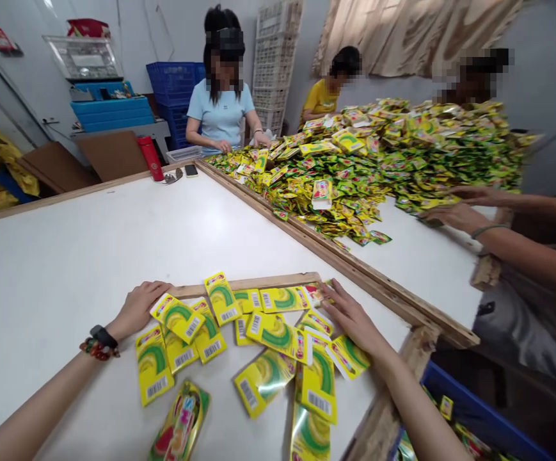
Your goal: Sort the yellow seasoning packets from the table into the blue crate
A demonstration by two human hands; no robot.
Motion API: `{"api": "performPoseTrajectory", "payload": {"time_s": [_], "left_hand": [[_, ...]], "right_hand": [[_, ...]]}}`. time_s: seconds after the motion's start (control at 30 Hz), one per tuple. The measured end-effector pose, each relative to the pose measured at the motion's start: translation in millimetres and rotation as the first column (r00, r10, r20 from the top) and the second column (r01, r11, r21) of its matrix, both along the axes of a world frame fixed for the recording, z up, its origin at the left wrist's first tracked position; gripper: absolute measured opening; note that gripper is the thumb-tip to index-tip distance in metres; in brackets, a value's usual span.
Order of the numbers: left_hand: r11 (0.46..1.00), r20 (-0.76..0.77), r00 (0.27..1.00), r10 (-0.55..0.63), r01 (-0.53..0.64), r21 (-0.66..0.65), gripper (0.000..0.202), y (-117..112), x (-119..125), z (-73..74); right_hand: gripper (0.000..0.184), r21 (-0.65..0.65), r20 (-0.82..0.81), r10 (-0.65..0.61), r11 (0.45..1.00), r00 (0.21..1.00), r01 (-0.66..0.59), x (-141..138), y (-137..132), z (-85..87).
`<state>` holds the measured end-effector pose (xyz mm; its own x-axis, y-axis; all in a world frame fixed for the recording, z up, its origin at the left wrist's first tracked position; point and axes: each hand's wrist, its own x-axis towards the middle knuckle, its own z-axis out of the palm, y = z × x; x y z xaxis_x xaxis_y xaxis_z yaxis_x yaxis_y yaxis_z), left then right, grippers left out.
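Several yellow sachets with green arcs and barcodes (263, 339) lie scattered and overlapping on the white table (66, 256) in front of me. My left hand (138, 310) rests flat beside them, its fingertips near a wooden strip (244, 285) and touching the edge of one sachet. My right hand (354, 320) lies spread over the sachets' right side, fingers apart, holding none that I can see. Below them lies a differently printed sachet in red and green (182, 420).
A large heap of sachets (354, 166) covers the far table behind a raised wooden edge (354, 269). Three co-workers sit around it, one with hands (455, 211) at its right. A blue crate (479, 416) holds sachets at lower right. A red bottle (150, 158) and a phone (190, 169) stand beyond.
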<state>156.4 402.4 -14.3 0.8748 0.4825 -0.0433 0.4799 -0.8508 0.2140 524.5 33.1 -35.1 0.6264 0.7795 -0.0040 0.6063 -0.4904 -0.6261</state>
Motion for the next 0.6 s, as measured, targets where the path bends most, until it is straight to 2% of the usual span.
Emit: {"api": "performPoseTrajectory", "payload": {"time_s": [0.2,0.33,0.4,0.47,0.6], "left_hand": [[0.976,-0.042,0.977,0.21,-0.206,0.067,0.044,-91.4,-53.8,3.9],[0.906,-0.027,0.915,0.403,-0.394,0.154,0.046,-145.2,-84.2,14.8],[0.84,-0.011,0.862,0.507,-0.492,0.23,0.045,-163.9,-99.3,24.9],[0.744,0.008,0.784,0.621,-0.592,0.31,0.041,-177.6,-118.3,36.2],[0.512,-0.004,0.552,0.834,-0.77,0.38,0.039,-203.0,-172.8,53.7]], "right_hand": [[0.063,-0.048,-0.035,0.085,0.995,0.996,-0.087,-12.8,6.0,-1.9],[0.058,-0.037,-0.022,0.106,0.994,0.994,-0.107,-35.0,16.8,-2.3],[0.056,-0.058,0.037,0.116,0.992,0.993,-0.113,-53.3,24.6,-1.7],[0.054,-0.1,0.108,0.165,0.983,0.98,-0.154,-73.4,31.9,0.2],[0.045,-0.194,0.165,0.328,0.935,0.93,-0.295,-98.7,42.3,7.5]]}}
